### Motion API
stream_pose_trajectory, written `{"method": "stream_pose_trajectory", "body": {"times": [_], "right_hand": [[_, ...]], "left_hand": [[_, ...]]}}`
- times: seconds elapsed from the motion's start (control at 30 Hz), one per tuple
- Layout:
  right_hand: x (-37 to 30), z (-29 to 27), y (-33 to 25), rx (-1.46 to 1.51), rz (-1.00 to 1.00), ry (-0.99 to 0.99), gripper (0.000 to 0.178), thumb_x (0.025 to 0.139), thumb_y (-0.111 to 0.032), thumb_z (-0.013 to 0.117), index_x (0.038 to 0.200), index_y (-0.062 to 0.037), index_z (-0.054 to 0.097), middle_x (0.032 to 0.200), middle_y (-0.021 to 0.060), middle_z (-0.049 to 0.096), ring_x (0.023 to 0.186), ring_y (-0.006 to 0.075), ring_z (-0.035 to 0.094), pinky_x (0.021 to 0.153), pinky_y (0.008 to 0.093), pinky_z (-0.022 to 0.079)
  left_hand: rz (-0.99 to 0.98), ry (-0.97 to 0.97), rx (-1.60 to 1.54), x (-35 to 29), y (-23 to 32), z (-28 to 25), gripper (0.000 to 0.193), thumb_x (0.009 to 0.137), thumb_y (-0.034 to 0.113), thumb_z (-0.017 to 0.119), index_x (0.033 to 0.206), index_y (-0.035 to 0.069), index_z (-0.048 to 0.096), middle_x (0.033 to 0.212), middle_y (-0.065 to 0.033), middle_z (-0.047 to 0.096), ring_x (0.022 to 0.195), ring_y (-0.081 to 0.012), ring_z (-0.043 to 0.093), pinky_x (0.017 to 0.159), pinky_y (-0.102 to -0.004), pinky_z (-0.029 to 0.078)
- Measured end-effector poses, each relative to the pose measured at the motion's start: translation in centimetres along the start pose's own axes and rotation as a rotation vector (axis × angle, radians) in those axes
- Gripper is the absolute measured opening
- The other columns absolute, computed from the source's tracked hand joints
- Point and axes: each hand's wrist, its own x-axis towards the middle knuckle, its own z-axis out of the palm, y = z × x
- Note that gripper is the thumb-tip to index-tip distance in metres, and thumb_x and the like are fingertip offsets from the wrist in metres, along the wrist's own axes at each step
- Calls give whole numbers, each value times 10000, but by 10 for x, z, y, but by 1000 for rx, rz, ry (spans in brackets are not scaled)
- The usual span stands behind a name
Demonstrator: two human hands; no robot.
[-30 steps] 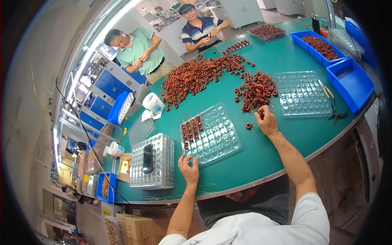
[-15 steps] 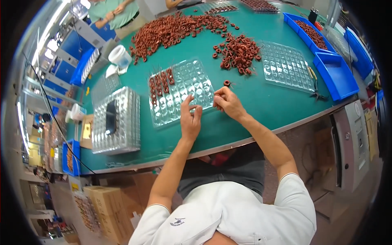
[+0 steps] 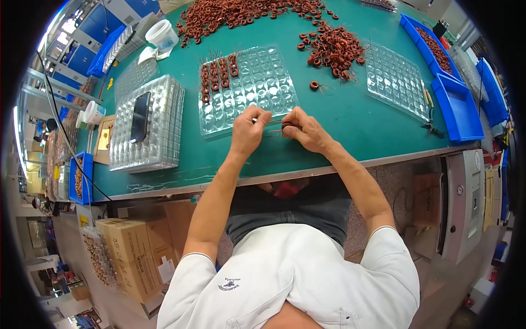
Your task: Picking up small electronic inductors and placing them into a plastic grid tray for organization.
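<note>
Between the fingertips of my right hand [image 3: 308, 130] is a small red-brown ring coil [image 3: 286, 125] with thin wire leads. My left hand [image 3: 250, 130] is closed in a pinch just left of it, on a wire lead that runs to the coil. Both hands hover at the near edge of a clear plastic tray [image 3: 263, 71] with round pockets. Several wound coils [image 3: 223, 72] fill rows in the tray's upper left, their leads pointing away from me. One loose coil [image 3: 314, 85] lies beyond my right hand, near a small heap of coils [image 3: 334, 52].
A larger coil pile [image 3: 235, 16] spreads across the far table. Stacked trays [image 3: 148, 153] with a phone [image 3: 140, 117] on top stand left. Right are another clear tray [image 3: 394, 79], pliers [image 3: 432, 129], an empty-looking blue bin [image 3: 457, 107] and a blue bin of coils [image 3: 422, 33].
My left fingers, spread apart before, have closed into a pinch beside the coil. The coil now shows in my right fingertips. The view has shifted, with the table sitting higher in it.
</note>
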Motion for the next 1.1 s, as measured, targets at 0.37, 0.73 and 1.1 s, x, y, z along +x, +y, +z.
{"method": "stream_pose_trajectory", "body": {"times": [0.37, 0.73, 1.1], "right_hand": [[-2, -4, 11, 247, 63, -24, 143, 955, -97, 563, 1051, -22, 487, 842, 65, 654, 743, 96, 578, 678, 260, 486], [2, -12, 22, 342, 36, 65, 152, 947, -98, 580, 1055, -22, 503, 823, 58, 646, 745, 104, 593, 666, 259, 492], [-8, -7, 23, 314, -20, 41, 153, 952, -88, 582, 1062, -25, 496, 841, 60, 640, 748, 100, 589, 668, 249, 485]], "left_hand": [[-231, -53, -761, -11, -22, 27, 254, 1004, 291, 510, 950, 43, 518, 905, -122, 687, 819, -178, 673, 743, -293, 556], [-241, -11, -488, -28, 4, 26, 314, 951, 263, 626, 1130, 6, 594, 917, -58, 680, 778, -129, 635, 655, -229, 497], [-272, -78, -150, -35, -3, -19, 186, 930, 213, 646, 950, 28, 641, 863, -18, 674, 746, -82, 588, 617, -238, 452]]}}
